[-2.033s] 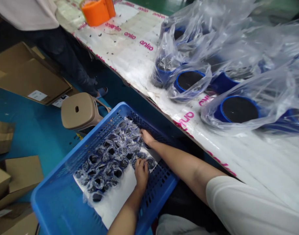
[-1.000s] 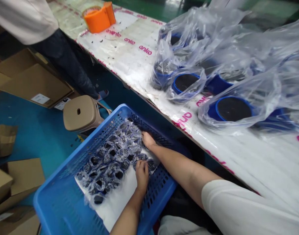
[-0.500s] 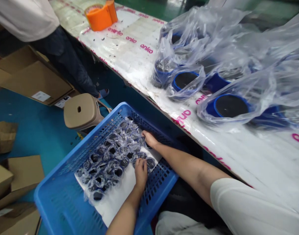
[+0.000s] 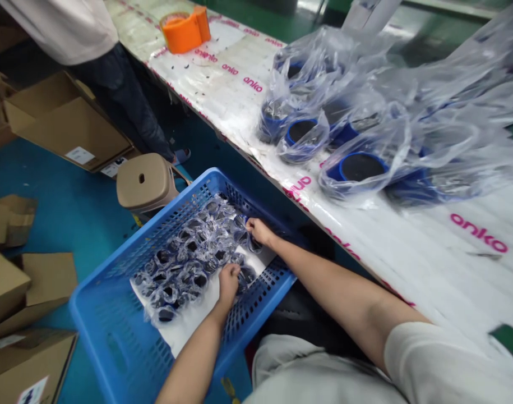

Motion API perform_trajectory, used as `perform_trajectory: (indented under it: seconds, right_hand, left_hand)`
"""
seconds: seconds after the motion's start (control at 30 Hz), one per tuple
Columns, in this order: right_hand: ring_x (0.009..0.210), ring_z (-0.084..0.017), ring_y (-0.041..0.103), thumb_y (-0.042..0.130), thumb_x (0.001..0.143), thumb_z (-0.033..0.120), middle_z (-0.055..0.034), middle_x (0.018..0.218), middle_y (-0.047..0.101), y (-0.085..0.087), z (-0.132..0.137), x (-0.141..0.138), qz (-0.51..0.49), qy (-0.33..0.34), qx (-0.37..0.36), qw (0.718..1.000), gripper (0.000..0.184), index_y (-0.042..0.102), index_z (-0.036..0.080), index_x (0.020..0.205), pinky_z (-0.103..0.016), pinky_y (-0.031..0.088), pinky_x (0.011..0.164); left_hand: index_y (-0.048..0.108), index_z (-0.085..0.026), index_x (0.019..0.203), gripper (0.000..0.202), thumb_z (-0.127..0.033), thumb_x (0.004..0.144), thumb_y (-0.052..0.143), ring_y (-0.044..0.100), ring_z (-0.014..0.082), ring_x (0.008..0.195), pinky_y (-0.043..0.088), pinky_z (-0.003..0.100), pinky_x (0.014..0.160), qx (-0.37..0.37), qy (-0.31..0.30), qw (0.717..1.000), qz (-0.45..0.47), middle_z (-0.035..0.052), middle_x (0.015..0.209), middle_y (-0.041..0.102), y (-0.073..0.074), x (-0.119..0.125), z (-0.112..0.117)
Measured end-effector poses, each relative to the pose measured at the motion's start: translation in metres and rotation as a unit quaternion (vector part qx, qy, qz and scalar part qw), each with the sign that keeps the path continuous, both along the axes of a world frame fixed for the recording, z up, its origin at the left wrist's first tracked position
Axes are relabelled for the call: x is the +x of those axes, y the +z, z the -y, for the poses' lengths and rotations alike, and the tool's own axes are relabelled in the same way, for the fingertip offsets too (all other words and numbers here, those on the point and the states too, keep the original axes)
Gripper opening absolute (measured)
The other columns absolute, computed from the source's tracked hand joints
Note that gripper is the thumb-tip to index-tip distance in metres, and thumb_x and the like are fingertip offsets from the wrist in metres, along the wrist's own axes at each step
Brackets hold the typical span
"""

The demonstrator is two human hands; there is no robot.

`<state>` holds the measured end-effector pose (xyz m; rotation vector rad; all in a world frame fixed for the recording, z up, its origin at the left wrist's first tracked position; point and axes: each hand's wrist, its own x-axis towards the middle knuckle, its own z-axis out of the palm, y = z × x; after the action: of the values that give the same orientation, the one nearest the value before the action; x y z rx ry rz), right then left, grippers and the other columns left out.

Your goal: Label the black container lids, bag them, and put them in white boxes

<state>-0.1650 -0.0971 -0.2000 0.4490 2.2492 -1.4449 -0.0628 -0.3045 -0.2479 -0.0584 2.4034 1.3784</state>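
Rows of small round blue-and-black pieces (image 4: 192,246), each wrapped in clear plastic, stand on a white sheet (image 4: 193,322) inside a blue plastic basket (image 4: 86,306). My right hand (image 4: 261,231) is at the basket's far right side, its fingers pinched at a plastic-wrapped round piece (image 4: 240,221). Nearer me, my left hand (image 4: 229,282) has its fingers curled beside another wrapped piece (image 4: 247,275) at the right end of the rows. The left fingertips are partly hidden, so what lies in them is unclear.
Along the right runs a table (image 4: 256,115) with a printed white cover. Larger bagged blue cylinders (image 4: 361,167) and an orange tape dispenser (image 4: 184,32) stand on it. A beige stool (image 4: 144,179), cardboard boxes (image 4: 77,120) and another person's leg (image 4: 121,95) are on the left.
The view has shifted a little. Wrapped pieces near my hands have moved apart, baring more white sheet between them. My left hand is slightly further left in the view.
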Motion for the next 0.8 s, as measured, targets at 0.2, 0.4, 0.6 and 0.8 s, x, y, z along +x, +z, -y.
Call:
perform_trajectory:
  seconds: [0.2, 0.4, 0.6, 0.8]
  right_hand:
    - [0.093, -0.02, 0.067, 0.063, 0.099, 0.036, -0.0075, 0.114, 0.066, 0.034, 0.001, 0.018, 0.055, 0.003, -0.019, 0.998, 0.03, 0.063, 0.015, 0.12, -0.037, 0.06, 0.079]
    - [0.08, -0.016, 0.067, 0.064, 0.099, 0.034, -0.0036, 0.099, 0.068, 0.092, -0.003, 0.042, 0.049, -0.002, -0.035, 0.998, 0.023, 0.066, 0.013, 0.108, -0.031, 0.059, 0.071]
    - [0.05, -0.009, 0.059, 0.066, 0.09, 0.008, 0.0062, 0.061, 0.058, 0.175, 0.001, 0.063, -0.014, -0.03, -0.084, 0.996, 0.015, 0.062, 0.014, 0.077, -0.019, 0.046, 0.049]
    - [0.044, -0.009, 0.059, 0.061, 0.083, -0.004, 0.0068, 0.05, 0.055, 0.272, 0.001, 0.086, -0.069, -0.03, -0.183, 0.98, 0.025, 0.059, 0.015, 0.067, -0.016, 0.047, 0.045]
  left_hand:
    - [0.067, -0.012, 0.082, 0.019, -0.028, 0.093, 0.071, 0.066, 0.0177, 0.078, 0.056, 0.038, 0.083, 0.002, 0.003, 1.0, 0.029, 0.0022, 0.079, 0.068, 0.026, 0.003, 0.015]
    - [0.069, -0.014, 0.077, 0.014, -0.027, 0.083, 0.068, 0.059, 0.0153, 0.057, 0.05, 0.027, 0.059, 0.006, 0.005, 0.999, 0.037, 0.0006, 0.063, 0.063, 0.085, 0.003, 0.033]
    - [0.073, -0.014, 0.075, 0.029, -0.036, 0.062, 0.058, 0.054, 0.0166, 0.048, 0.042, 0.026, 0.051, 0.0, -0.015, 1.0, 0.027, 0.0027, 0.059, 0.063, 0.17, -0.003, 0.045]
    - [0.074, -0.015, 0.074, 0.038, -0.047, 0.057, 0.066, 0.053, 0.0185, 0.05, 0.042, 0.028, 0.053, -0.051, -0.092, 0.994, 0.009, 0.0029, 0.059, 0.064, 0.289, -0.014, 0.056]
